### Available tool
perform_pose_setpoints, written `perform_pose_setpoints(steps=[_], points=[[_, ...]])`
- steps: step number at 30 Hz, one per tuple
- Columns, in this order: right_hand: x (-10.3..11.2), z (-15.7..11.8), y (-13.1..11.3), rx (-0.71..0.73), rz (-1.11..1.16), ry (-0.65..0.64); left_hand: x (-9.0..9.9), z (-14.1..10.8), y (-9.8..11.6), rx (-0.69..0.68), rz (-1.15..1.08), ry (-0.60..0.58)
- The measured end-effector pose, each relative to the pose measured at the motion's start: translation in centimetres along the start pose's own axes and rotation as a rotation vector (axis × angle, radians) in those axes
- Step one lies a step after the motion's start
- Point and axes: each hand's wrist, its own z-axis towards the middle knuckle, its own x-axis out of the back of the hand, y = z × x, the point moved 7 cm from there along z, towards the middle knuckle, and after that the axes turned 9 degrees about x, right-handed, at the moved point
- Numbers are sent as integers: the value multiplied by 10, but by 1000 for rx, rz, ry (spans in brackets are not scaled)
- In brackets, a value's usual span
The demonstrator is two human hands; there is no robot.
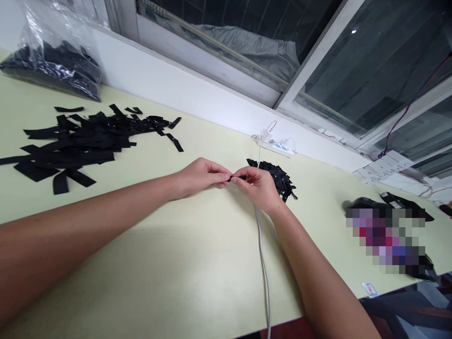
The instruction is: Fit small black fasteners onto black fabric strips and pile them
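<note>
Over the middle of the table, my left hand (204, 178) and my right hand (258, 187) meet fingertip to fingertip. Both pinch a small black strip (237, 178), mostly hidden by the fingers. Just behind my right hand lies a pile of small black pieces (278, 178), partly covered by that hand. To the left of my left hand, a larger heap of flat black strips (88, 136) is spread over the table, with a few loose strips (175, 142) at its right end.
A clear plastic bag (52, 66) of black pieces stands at the back left. A white power strip (275, 145) sits against the wall, and a pale cable (262, 254) runs from it across the pale yellow table (197, 263). Black items (370, 205) and a blurred patch lie at right.
</note>
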Motion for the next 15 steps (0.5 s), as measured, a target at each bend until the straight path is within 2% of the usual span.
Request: perform_pose_setpoints(steps=[6,10,15], points=[[0,0,-11,103,-88,8,1,0,-3,33,-68,19],[0,1,-17,182,-144,7,0,-1,-1,17,-32,1],[0,1,-10,132,-109,-10,0,-3,2,-5,82,35]])
